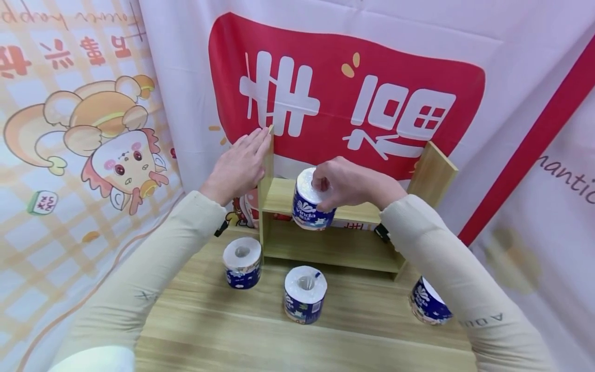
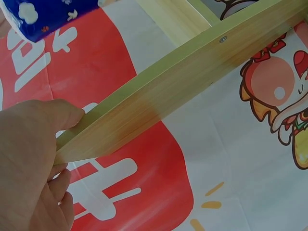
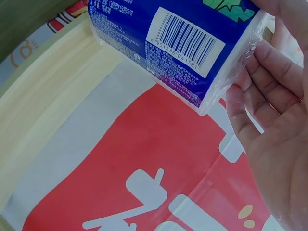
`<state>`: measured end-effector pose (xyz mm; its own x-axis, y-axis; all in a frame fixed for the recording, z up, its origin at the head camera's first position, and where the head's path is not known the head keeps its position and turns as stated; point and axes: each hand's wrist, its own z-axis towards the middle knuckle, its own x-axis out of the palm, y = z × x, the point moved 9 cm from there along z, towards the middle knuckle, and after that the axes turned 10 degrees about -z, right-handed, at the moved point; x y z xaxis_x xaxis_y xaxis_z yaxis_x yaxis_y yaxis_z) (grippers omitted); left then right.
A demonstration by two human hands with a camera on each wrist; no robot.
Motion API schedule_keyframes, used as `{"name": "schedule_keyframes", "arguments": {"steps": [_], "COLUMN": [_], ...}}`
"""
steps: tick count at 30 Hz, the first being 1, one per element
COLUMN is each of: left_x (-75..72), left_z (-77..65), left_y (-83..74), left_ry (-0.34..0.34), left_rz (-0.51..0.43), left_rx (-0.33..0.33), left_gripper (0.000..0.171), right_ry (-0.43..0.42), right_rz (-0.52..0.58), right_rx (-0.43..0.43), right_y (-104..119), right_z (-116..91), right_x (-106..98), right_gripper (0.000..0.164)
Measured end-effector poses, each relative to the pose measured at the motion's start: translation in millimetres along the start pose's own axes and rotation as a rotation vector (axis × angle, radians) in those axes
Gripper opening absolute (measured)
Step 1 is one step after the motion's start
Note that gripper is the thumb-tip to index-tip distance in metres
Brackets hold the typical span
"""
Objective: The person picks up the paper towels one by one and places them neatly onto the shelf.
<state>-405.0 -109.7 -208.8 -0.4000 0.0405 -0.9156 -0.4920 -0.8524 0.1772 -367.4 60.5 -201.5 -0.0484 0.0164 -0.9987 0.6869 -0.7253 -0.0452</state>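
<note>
My right hand (image 1: 350,181) grips a wrapped toilet roll (image 1: 306,213) by its upper end, holding it in front of the shelf's upper board. The roll has a blue printed band, and its barcode side (image 3: 185,43) shows in the right wrist view. My left hand (image 1: 239,165) holds the top of the left side panel of a small wooden shelf (image 1: 325,250). In the left wrist view, the thumb lies along the panel's edge (image 2: 144,91) and the fingers curl behind it.
On the wooden table (image 1: 223,336), one toilet roll (image 1: 243,274) stands left of the shelf and another (image 1: 302,305) in front. A third roll (image 1: 425,307) is partly behind my right sleeve. A printed cloth (image 1: 372,31) hangs behind the shelf, whose right panel (image 1: 432,173) stands upright.
</note>
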Motion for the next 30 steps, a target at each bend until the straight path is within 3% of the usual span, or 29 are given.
{"name": "schedule_keyframes", "arguments": {"steps": [14,30], "left_x": [0.0,0.5], "left_z": [-0.2,0.6], "left_y": [-1.3,-2.4], "left_ry": [0.032,0.002], "left_rz": [0.011,-0.004], "left_rx": [-0.011,-0.017], "left_gripper": [0.085,0.085], "right_ry": [-0.052,-0.046], "right_rz": [0.021,0.024], "right_rx": [-0.003,0.032], "right_y": [0.0,-7.0], "right_z": [18.0,34.5], "right_x": [-9.5,-9.4], "right_gripper": [0.034,0.035]}}
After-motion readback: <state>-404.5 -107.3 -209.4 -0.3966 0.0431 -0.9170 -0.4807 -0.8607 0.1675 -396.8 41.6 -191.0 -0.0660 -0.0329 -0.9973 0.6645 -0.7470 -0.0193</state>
